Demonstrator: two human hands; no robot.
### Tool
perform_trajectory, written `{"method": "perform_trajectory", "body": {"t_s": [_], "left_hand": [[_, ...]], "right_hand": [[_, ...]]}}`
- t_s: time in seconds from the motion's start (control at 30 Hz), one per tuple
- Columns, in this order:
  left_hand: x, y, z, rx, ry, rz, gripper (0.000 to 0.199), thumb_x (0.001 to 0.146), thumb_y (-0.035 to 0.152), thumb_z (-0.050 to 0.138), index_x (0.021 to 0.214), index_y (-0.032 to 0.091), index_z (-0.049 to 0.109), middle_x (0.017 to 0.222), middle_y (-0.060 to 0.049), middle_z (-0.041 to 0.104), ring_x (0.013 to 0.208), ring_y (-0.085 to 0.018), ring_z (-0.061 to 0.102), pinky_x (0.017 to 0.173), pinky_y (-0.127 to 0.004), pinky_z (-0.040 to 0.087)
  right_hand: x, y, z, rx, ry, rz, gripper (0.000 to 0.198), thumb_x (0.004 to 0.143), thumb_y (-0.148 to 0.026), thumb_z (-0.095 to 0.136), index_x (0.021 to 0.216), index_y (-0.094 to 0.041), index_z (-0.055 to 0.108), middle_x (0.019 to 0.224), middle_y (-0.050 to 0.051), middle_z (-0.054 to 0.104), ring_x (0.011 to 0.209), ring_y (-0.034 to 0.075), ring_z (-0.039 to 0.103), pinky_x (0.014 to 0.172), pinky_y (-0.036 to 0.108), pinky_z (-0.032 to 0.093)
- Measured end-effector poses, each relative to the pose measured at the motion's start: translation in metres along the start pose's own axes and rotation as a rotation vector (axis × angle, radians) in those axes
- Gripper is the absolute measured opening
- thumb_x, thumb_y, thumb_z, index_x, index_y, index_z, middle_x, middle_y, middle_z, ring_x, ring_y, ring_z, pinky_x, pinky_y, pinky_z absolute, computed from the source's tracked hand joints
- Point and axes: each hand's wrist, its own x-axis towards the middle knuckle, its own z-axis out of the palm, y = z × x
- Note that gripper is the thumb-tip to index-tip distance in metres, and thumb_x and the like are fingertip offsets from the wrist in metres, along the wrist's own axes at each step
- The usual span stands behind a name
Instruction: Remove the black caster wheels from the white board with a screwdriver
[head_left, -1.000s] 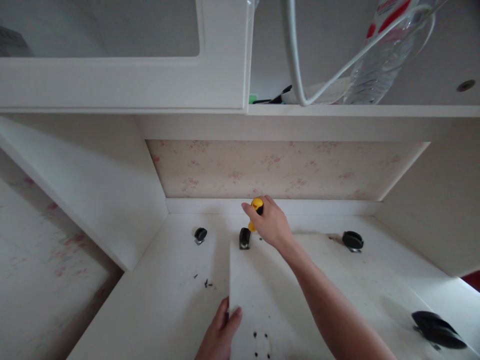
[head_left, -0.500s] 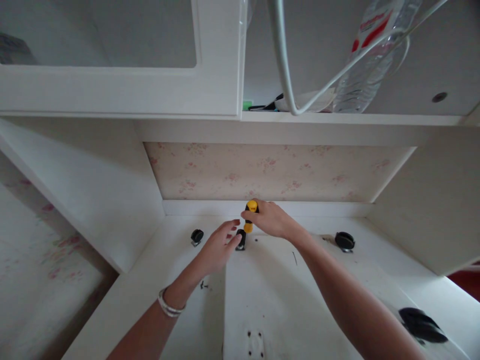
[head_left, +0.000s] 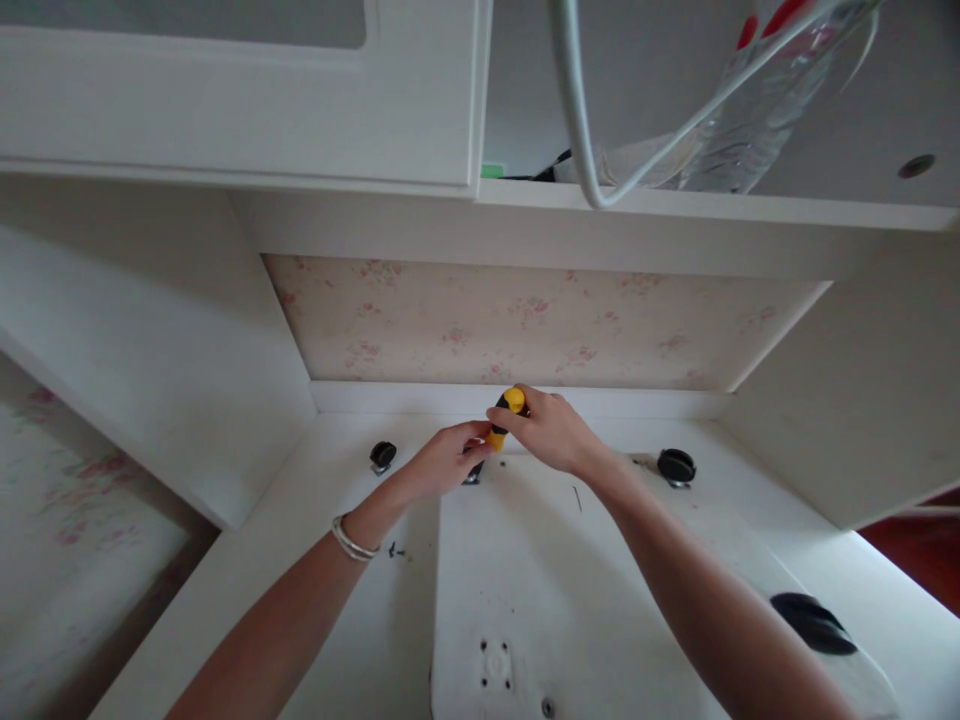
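My right hand [head_left: 551, 428] grips a yellow-and-black screwdriver [head_left: 514, 400] by its handle, which leans with its lower end toward the left. At that lower end, the fingers and thumb of my left hand [head_left: 448, 455] close together around the screwdriver. Just beneath them a small black caster [head_left: 472, 474] with a metal plate sits on the white panel [head_left: 600, 600], partly covered by the left fingers. The screwdriver's tip is hidden behind those fingers.
More black casters stand on the white surface: one at the left [head_left: 382, 456], one at the right [head_left: 676, 466]. A larger black piece [head_left: 814, 622] lies lower right. Loose screws [head_left: 396, 551] lie at left. Overhead, a white cable [head_left: 581, 130] hangs before a shelf with a plastic bottle [head_left: 757, 130].
My left hand has closed from spread fingers onto the screwdriver's lower end. The screwdriver has tilted, its top going right. The view has shifted slightly.
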Motion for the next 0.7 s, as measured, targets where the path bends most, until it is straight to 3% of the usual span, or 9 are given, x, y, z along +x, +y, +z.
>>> {"method": "perform_trajectory", "body": {"t_s": [0.17,0.43,0.57,0.63,0.7], "left_hand": [[0.003,0.006,-0.001,-0.019,-0.019,0.012,0.024,0.086,0.035,0.056,0.098,0.016,0.065,0.093,-0.007,0.072,0.086,-0.020,0.065,0.079,-0.030,0.051],[-0.001,0.011,0.000,0.021,0.054,0.026,0.018,0.080,0.031,0.063,0.092,0.017,0.064,0.089,-0.004,0.072,0.082,-0.019,0.065,0.076,-0.029,0.051],[-0.002,0.012,0.004,0.056,0.116,0.006,0.019,0.077,0.032,0.067,0.091,0.019,0.066,0.089,-0.004,0.074,0.084,-0.021,0.067,0.075,-0.029,0.051],[-0.001,0.013,0.005,0.059,0.139,0.011,0.020,0.077,0.032,0.068,0.092,0.019,0.066,0.092,-0.005,0.074,0.087,-0.021,0.068,0.078,-0.029,0.050],[-0.001,0.014,0.005,0.054,0.134,0.027,0.021,0.078,0.033,0.067,0.093,0.019,0.066,0.094,-0.005,0.074,0.088,-0.021,0.068,0.079,-0.029,0.050]], "right_hand": [[-0.002,-0.007,0.002,-0.193,0.034,0.013,0.037,0.083,-0.056,0.050,0.078,-0.021,0.062,0.072,0.008,0.066,0.064,0.021,0.057,0.055,0.031,0.029],[0.000,-0.016,-0.019,-0.185,-0.241,-0.096,0.039,0.082,-0.057,0.051,0.094,-0.022,0.061,0.076,0.007,0.067,0.064,0.021,0.058,0.055,0.030,0.033],[-0.001,-0.024,-0.024,-0.367,-0.098,-0.076,0.053,0.080,-0.069,0.047,0.088,-0.019,0.064,0.070,0.010,0.065,0.065,0.024,0.059,0.056,0.032,0.032],[0.000,-0.027,-0.025,-0.423,-0.044,-0.105,0.050,0.084,-0.065,0.047,0.084,-0.018,0.064,0.070,0.012,0.064,0.066,0.025,0.059,0.057,0.033,0.032],[0.002,-0.028,-0.028,-0.438,-0.088,-0.181,0.040,0.089,-0.053,0.046,0.087,-0.017,0.065,0.073,0.014,0.065,0.067,0.025,0.059,0.057,0.033,0.032]]}}
